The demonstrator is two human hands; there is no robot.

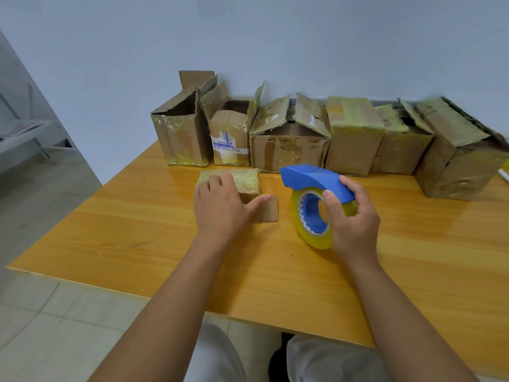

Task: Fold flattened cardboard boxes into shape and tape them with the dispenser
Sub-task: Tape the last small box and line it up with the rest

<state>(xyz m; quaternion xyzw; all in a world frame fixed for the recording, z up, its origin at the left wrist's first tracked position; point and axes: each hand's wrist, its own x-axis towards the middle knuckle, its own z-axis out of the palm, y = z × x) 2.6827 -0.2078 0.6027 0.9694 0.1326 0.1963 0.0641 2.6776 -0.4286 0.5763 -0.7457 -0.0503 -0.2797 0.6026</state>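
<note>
A small flattened cardboard box (245, 180), wrapped in yellowish tape, lies on the wooden table (137, 230) near its middle. My left hand (220, 205) rests flat on it, fingers straight, thumb stretched toward a loose cardboard flap (270, 209). To the right, my right hand (349, 216) grips a blue tape dispenser (314, 179) carrying a roll of yellowish clear tape (308, 216); the roll's lower edge touches the table. The thumb presses on the roll and the fingers curl over the blue handle.
Several worn, taped cardboard boxes (289, 139) stand in a row along the wall at the table's far edge, some with open flaps. A white object (504, 176) peeks out at the far right. A grey shelf (27, 133) stands at the left.
</note>
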